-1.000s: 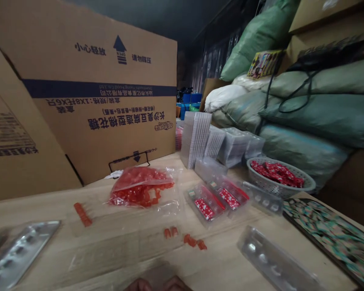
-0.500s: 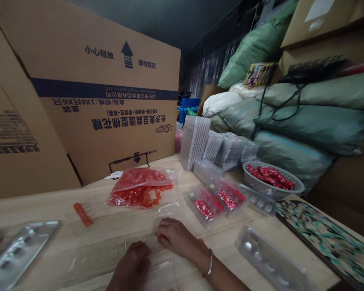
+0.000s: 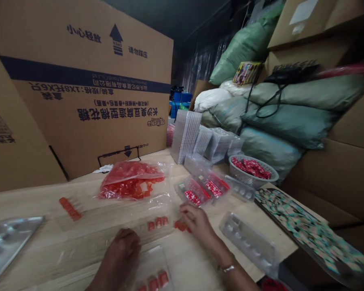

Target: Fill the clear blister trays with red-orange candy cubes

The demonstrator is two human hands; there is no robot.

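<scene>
My left hand (image 3: 125,245) is curled closed at the near end of a clear plastic strip; anything inside its fingers is hidden. Several red-orange pieces (image 3: 157,223) sit in a row at that strip's right end. Over a small loose group of red-orange pieces (image 3: 182,226), my right hand (image 3: 197,221) has its fingers bent and somewhat apart, slightly blurred, with no piece visibly gripped. Closer to me lies a clear tray (image 3: 162,258) with more red pieces at its front edge. An open plastic bag (image 3: 130,180) full of red-orange pieces rests farther back.
Packed clear boxes (image 3: 194,192) with red packets lie behind my right hand, near stacked clear trays (image 3: 185,135) and a basket (image 3: 253,178) of red packets. An empty clear tray (image 3: 248,240) is at right. A large carton (image 3: 109,93) stands behind; a silver tray (image 3: 9,246) lies left.
My right hand has moved right, off the clear strip to the loose red pieces, uncovering the row in the strip. My left hand shifts slightly left. The view has turned a little right.
</scene>
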